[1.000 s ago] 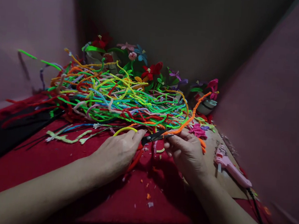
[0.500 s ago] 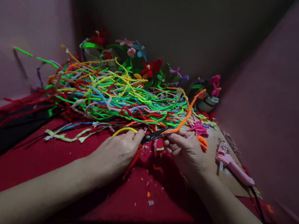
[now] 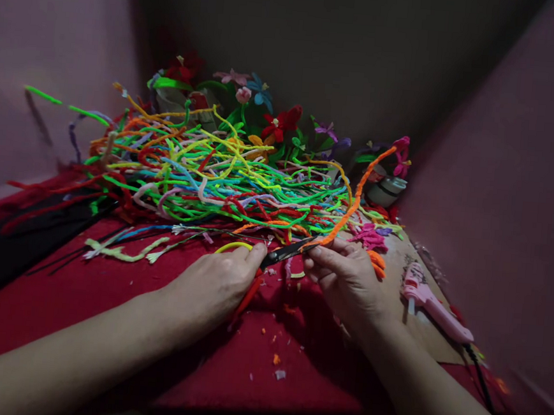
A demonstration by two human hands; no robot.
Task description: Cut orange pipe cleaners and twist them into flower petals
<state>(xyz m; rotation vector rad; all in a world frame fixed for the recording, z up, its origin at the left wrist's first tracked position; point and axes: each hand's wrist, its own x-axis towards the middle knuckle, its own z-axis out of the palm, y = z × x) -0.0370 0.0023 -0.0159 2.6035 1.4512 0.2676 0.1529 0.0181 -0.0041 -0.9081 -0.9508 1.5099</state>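
Note:
My left hand (image 3: 216, 284) is closed round the red handles of a pair of scissors (image 3: 283, 252), whose dark blades point right. My right hand (image 3: 343, 273) pinches the lower end of an orange pipe cleaner (image 3: 354, 201), which curves up and away to the right. The blade tips meet the orange pipe cleaner just beside my right fingers. Both hands rest low over a red cloth (image 3: 107, 296). A yellow loop (image 3: 233, 245) lies just beyond my left fingers.
A big tangle of coloured pipe cleaners (image 3: 213, 170) fills the cloth behind the hands. Finished pipe-cleaner flowers (image 3: 278, 124) stand at the back. A pink glue gun (image 3: 430, 306) lies on brown card at the right. A small jar (image 3: 386, 190) sits behind. Snippets litter the cloth.
The free end of the orange pipe cleaner has swung upward and to the right. Both hands stay almost where they were, the scissors still against the orange piece.

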